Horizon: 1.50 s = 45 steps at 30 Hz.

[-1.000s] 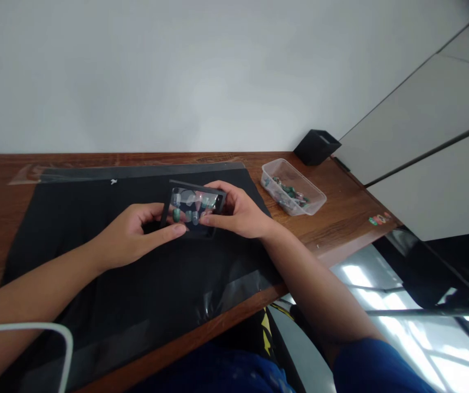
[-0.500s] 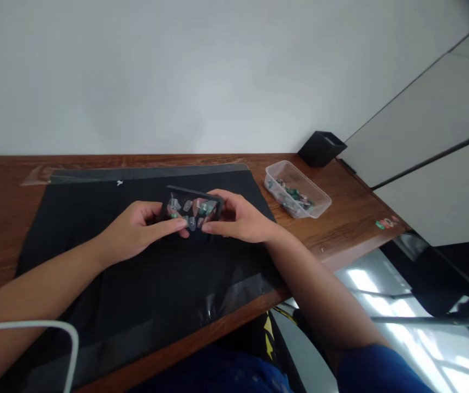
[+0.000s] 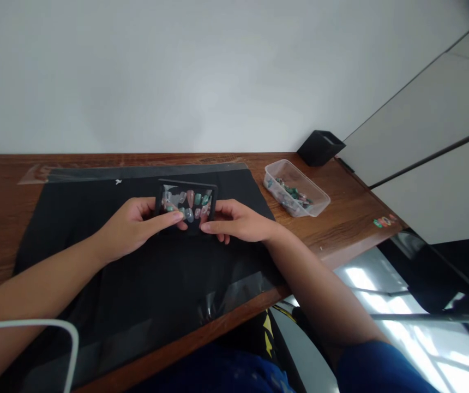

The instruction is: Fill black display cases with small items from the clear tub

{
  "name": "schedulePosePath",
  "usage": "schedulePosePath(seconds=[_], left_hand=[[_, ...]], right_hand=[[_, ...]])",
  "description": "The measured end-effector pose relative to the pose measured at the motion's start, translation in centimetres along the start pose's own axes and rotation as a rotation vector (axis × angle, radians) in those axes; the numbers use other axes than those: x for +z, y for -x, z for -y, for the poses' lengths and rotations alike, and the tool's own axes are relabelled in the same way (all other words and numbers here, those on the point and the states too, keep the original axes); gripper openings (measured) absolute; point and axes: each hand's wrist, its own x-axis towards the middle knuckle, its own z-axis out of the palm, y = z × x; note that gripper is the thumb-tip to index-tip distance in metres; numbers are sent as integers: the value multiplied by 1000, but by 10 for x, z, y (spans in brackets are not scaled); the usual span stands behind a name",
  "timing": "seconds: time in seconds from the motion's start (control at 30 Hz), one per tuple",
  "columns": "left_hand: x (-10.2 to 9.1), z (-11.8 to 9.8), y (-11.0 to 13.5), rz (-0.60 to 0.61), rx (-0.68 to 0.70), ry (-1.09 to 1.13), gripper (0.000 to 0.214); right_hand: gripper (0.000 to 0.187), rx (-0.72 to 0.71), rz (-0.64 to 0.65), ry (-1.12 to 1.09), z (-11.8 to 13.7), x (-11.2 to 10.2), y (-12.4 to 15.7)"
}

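Compared with half a second earlier, the display frame (image 3: 186, 203) has rotated from a tilted attitude to one squarer to the camera, and both hands have shifted with it.

Fingers (image 3: 174, 216) of the left hand (image 3: 134, 228) pinch the frame's lower left edge, thumb on the front face. The right hand (image 3: 238, 221) pinches the lower right edge likewise. This edge grip appears chosen to leave the clear window uncovered. Behind that window, false nails (image 3: 189, 199) in green, pink and pale tones sit in rows.

The frame is held just above a black mat (image 3: 95, 262), which covers most of the wooden tabletop (image 3: 341, 229). To the right, off the mat, stands a clear plastic container (image 3: 296, 188) of similar coloured nails, within reach of the right hand. A black box (image 3: 320, 146) sits against the wall beyond it. A white cable (image 3: 54, 326) crosses the lower left corner.
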Motion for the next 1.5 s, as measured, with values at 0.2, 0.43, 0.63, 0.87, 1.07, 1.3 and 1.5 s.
schedulePosePath(seconds=[0.2,0.43,0.63,0.87,1.07,1.3,1.5], left_hand=[[1,0,0,10,-24,49,34],[-1,4,0,21,-8,187,43],[-6,15,-4,-8,9,222,42],[-6,10,-3,61,23,167,36],[-5,10,-4,18,47,161,39],[-4,10,-4,-55,77,338,47],[-2,2,-2,-117,35,444,45]], right_hand=[[32,-24,-7,-59,-1,-1,0],[37,-92,-12,-119,0,-2,-1],[28,-90,-89,-133,-4,-7,-3],[15,-127,-166,-103,-4,-5,-6],[16,-133,-191,-117,-6,-5,-6],[19,-256,-250,-455,1,-8,-2],[34,-480,-472,-655,14,-26,9]])
